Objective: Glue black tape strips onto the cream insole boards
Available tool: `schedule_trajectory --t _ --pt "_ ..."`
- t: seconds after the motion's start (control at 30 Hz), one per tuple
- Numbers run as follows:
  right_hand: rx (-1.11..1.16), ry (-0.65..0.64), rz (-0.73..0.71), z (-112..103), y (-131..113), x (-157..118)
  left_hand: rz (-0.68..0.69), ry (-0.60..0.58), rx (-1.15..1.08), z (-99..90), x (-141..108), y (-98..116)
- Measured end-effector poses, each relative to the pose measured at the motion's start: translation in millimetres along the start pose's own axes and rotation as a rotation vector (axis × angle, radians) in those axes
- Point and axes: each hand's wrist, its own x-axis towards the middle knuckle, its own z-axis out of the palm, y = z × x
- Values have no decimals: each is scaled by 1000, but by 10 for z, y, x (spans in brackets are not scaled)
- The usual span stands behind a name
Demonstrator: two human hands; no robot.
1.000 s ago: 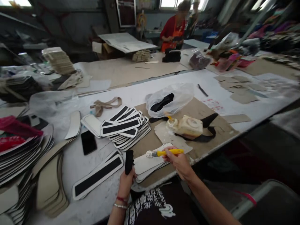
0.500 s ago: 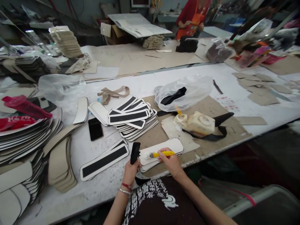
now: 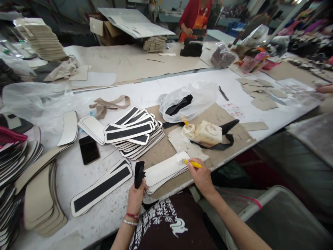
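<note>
My right hand (image 3: 201, 176) is closed around a yellow-handled brush (image 3: 194, 164), its bristles touching the right end of a white rounded strip (image 3: 166, 169). That strip tops a small stack near the table's front edge, and wet-looking white stuff shows by the bristles. My left hand (image 3: 136, 194) grips a bundle of black fabric strips (image 3: 139, 174) at the left end of this stack. Further left lies a white strip with a black band (image 3: 101, 189). Behind it is a pile of similar banded strips (image 3: 130, 132). A stained glue container (image 3: 208, 132) lies beyond the brush.
A phone (image 3: 88, 150) lies left of the pile. Curved beige pieces (image 3: 39, 205) are stacked at the left. A clear plastic bag (image 3: 200, 99) holds black fabric at the back. Across the table stands a person in an orange apron (image 3: 200, 19).
My right hand has drawn the brush from the left part of the white strip to its right end. My left hand still holds the black strips. The whole view has shifted rightward.
</note>
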Motion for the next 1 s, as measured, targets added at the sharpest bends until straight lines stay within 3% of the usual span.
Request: schedule_trajectory --t 0.33,0.6,0.73,0.83,0.93,1.0 --pt "-158 59 -137 -149 92 106 9 13 -6 23 -33 15" --pt "-175 112 -261 -414 -72 130 -14 9 -48 30 -60 34" --pt "-168 163 -221 -558 -146 175 1 6 -58 32 -72 50" --pt "-161 124 -150 -598 -136 214 -17 77 -40 5 -105 76" --pt "-23 18 -38 -646 -210 298 -38 177 -95 -71 -228 265" --pt "173 -21 0 -732 -395 387 6 190 -187 -136 -405 573"
